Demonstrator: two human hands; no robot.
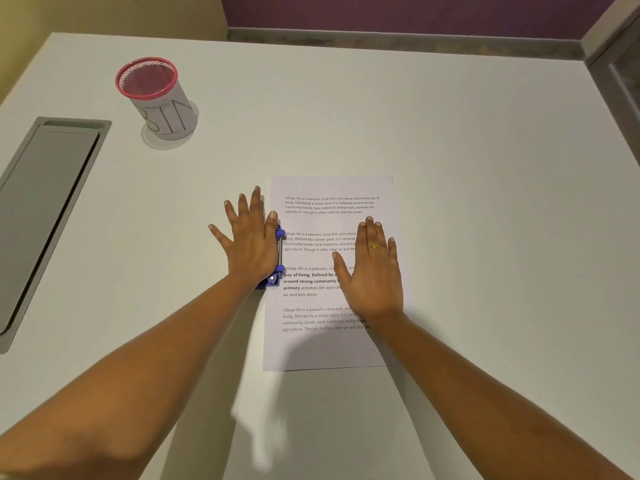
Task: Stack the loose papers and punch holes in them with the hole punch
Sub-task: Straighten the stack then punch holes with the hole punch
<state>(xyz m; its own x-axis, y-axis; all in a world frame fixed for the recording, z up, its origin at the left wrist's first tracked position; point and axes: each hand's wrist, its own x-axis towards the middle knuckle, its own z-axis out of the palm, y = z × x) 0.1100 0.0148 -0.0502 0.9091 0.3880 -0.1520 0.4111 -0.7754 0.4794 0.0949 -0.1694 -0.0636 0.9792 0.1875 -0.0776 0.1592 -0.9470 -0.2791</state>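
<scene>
We press our left hand [251, 239] flat, fingers spread, onto the hole punch [275, 271], which bites the papers [329, 271] just inside our palm; our right hand [372, 271], open and flat, pins the stack (likely aligned). We should push straight down, evenly.

papers [332, 202]: matt paper | hole punch [277, 275]: blue plastic, metal rod | table [485, 168]: smooth matt

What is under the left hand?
Under the left hand is a blue hole punch at the papers' left edge. Only its right side shows; the hand covers the rest.
</scene>
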